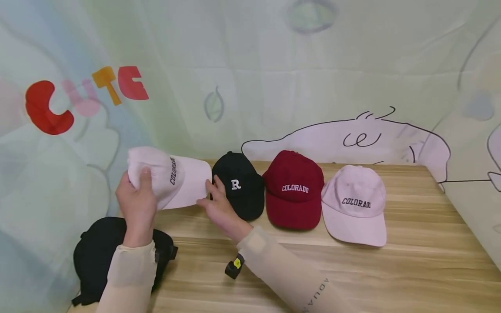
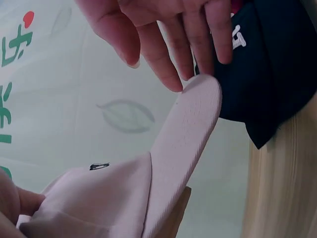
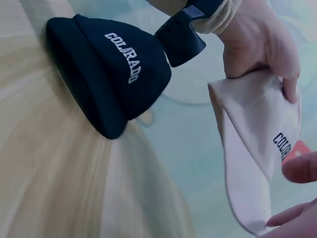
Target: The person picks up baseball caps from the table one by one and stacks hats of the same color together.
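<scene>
My left hand [image 1: 138, 202] grips a pale pink baseball cap [image 1: 158, 176] by its crown, thumb on the outside, raised above the table's left side. Its brim points right, and dark COLORADO lettering runs across the front. My right hand [image 1: 222, 208] is at the brim's outer edge, fingers relaxed and fingertips right at the rim. In the left wrist view those fingers hang straight over the tip of the brim [image 2: 190, 124]. Just behind the right hand sits a black cap [image 1: 242, 191] with a white R.
A dark red COLORADO cap [image 1: 293, 195] and another pale pink COLORADO cap [image 1: 356, 204] continue the row rightward on the wooden table [image 1: 422, 243]. Another black cap [image 3: 116, 69], with white COLORADO lettering, lies under my left forearm. A printed curtain [image 1: 250, 65] hangs behind.
</scene>
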Demonstrator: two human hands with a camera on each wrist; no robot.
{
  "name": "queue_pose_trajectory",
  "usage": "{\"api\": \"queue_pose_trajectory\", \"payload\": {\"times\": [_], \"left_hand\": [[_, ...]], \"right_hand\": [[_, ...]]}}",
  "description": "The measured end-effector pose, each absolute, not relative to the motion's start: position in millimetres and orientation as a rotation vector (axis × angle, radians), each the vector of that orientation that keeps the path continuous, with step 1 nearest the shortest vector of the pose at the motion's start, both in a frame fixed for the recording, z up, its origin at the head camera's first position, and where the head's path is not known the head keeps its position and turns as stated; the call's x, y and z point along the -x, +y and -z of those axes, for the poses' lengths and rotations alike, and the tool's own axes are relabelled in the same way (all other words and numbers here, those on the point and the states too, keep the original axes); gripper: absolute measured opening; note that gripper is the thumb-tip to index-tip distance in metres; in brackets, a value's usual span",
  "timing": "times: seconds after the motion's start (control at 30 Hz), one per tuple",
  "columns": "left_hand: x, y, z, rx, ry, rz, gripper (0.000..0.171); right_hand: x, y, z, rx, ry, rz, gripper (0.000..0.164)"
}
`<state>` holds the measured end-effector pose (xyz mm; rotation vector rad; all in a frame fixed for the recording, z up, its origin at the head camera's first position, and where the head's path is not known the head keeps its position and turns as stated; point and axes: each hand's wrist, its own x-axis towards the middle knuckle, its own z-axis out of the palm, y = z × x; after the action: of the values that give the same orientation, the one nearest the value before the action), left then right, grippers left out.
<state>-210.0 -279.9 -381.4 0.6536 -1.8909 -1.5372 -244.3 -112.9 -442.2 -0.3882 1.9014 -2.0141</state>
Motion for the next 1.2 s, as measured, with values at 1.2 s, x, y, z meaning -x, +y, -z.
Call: {"api": "queue_pose_trajectory", "payload": {"times": [1.2], "left_hand": [[232,-182,362,0.231,-2.43,1.567,0.042]], "right_hand": [[280,7,375,0.583,2.056,1.949,0.049]]}}
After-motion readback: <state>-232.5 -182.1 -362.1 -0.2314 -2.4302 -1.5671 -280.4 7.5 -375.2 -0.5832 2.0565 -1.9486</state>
